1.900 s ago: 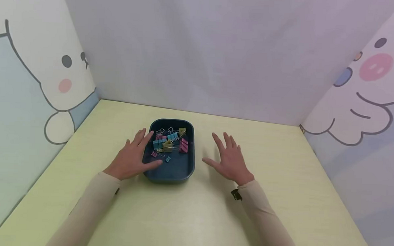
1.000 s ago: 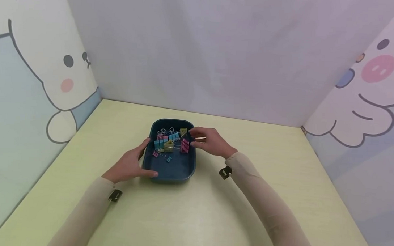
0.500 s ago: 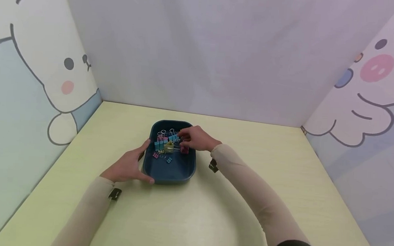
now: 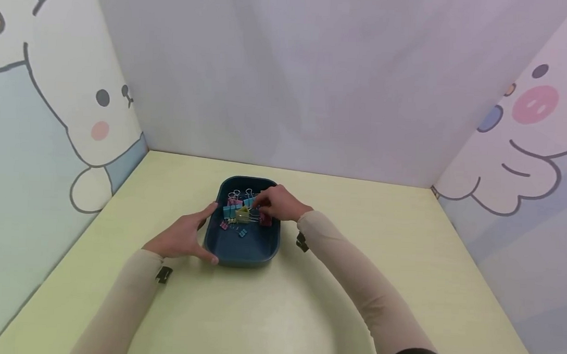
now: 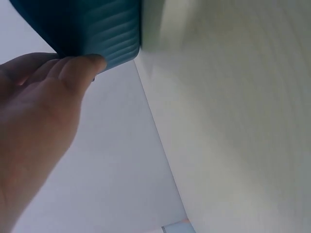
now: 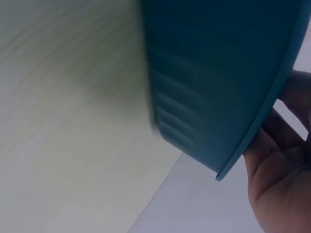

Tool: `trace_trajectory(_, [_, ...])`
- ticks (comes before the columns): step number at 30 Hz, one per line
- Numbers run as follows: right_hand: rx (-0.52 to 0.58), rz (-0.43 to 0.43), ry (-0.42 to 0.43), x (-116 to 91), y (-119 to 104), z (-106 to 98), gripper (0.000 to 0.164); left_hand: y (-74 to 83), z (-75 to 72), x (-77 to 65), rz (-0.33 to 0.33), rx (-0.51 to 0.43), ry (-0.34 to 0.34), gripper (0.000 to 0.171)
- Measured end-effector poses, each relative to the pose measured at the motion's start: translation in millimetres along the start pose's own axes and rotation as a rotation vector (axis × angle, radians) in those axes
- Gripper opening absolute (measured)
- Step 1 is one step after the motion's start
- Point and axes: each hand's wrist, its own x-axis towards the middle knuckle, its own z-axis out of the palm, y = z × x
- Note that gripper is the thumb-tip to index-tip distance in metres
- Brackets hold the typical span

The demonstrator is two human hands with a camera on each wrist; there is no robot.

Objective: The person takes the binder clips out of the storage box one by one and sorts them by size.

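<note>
A dark blue tray sits on the table, holding several binder clips. My left hand holds the tray's left side, its thumb at the near corner and its fingers along the rim. In the left wrist view those fingers meet the ribbed wall. My right hand reaches over the right rim, bent fingertips among the clips; whether they pinch one I cannot tell. Near them lie a yellow clip, a pink clip partly covered, and a blue clip. In the right wrist view the tray wall hides the fingertips.
Small pink and teal clips lie toward the tray's near half. The pale yellow table ends at a whitish back wall. Side panels with cartoon animals stand left and right.
My right hand has come from the table's right side over the rim into the tray, covering the far-right yellow clip. The left hand has lowered onto the tray's left side.
</note>
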Motion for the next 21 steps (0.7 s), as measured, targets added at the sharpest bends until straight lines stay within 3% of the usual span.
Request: trace_trajectory(21, [-0.033,-0.051,0.048,-3,11,-12,0.014,-0.3,-0.1,2.0,-0.011,-0.006,-0.012,0.137])
